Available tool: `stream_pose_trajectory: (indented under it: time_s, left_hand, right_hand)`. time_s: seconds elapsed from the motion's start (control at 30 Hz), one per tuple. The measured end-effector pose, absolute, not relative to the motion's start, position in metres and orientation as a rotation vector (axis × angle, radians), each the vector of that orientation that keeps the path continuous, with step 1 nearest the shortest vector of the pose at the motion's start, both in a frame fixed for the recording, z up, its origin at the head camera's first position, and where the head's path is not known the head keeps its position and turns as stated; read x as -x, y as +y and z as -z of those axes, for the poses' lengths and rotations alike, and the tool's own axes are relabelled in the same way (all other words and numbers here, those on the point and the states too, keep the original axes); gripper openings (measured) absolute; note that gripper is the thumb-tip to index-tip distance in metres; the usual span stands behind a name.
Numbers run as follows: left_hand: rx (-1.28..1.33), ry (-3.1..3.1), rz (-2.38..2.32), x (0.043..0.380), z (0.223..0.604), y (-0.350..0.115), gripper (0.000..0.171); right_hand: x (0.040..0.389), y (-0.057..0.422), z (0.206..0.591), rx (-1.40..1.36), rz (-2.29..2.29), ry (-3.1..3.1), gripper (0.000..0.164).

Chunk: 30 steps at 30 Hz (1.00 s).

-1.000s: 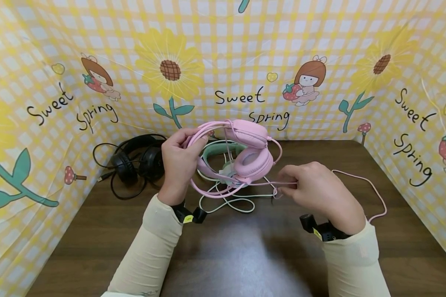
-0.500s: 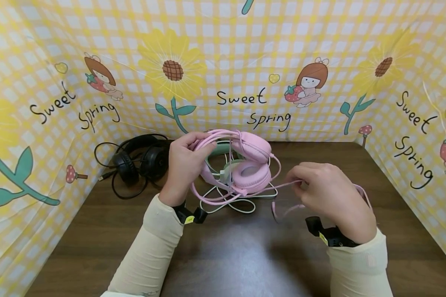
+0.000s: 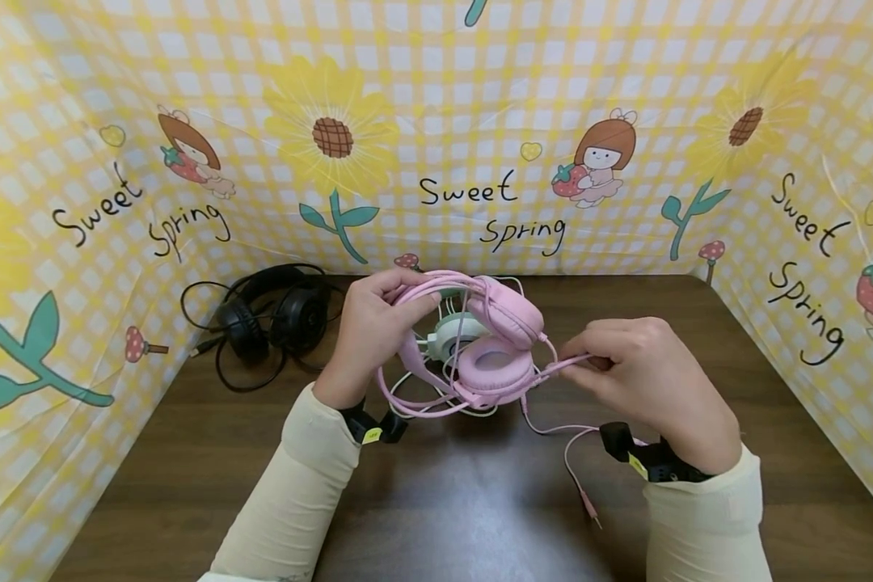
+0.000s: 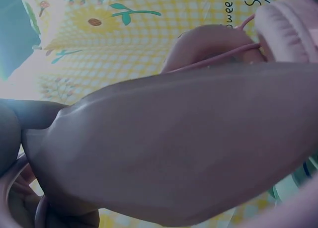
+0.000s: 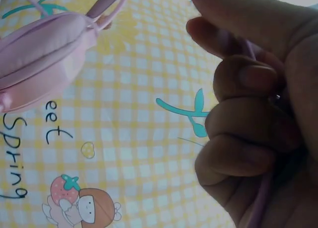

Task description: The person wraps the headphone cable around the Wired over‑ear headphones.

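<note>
Pink headphones (image 3: 496, 365) hang above the table in my left hand (image 3: 371, 331), whose thumb and fingers grip the headband. In the left wrist view the padded headband (image 4: 179, 143) fills most of the picture, with the ear cups (image 4: 288, 34) behind it. My right hand (image 3: 643, 376) pinches the pink cable (image 3: 571, 362) just right of the ear cups. Its fingers (image 5: 243, 118) are curled in the right wrist view, and cable comes out below them. A loose end with a pink plug (image 3: 588, 505) dangles over the table in front of the right wrist.
Behind the pink pair, partly hidden, are white and green headphones (image 3: 457, 327) with a pale cable. Black headphones (image 3: 280, 315) with their cable lie at the back left of the brown wooden table (image 3: 466, 501). A yellow checked cloth (image 3: 436, 121) walls the table's back and sides.
The left hand has moved the pink headphones slightly right and down. The right hand has shifted slightly right with the cable. The plug end has swung out and now hangs before the right wrist.
</note>
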<state>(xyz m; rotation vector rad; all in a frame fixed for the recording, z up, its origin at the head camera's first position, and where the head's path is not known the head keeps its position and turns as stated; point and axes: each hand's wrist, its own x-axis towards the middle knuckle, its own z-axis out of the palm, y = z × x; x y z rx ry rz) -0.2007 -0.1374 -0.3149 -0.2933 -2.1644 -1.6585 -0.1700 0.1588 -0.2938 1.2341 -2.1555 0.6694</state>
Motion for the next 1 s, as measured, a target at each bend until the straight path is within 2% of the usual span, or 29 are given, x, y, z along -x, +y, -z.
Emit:
stream_pose_trajectory:
  time_s: [0.33,1.0]
  left_hand:
    - [0.332,-2.286,1.664,0.1979,0.3144,-0.137,0.014]
    - [0.735,-2.456,1.574,0.1964,0.3171,-0.13,0.01]
  right_hand:
    - [0.1664,0.1677,0.2916,-1.355,-0.826,-2.279,0.029]
    - [0.1692,0.1625,0.2949,-1.404,-0.836,-2.186,0.03]
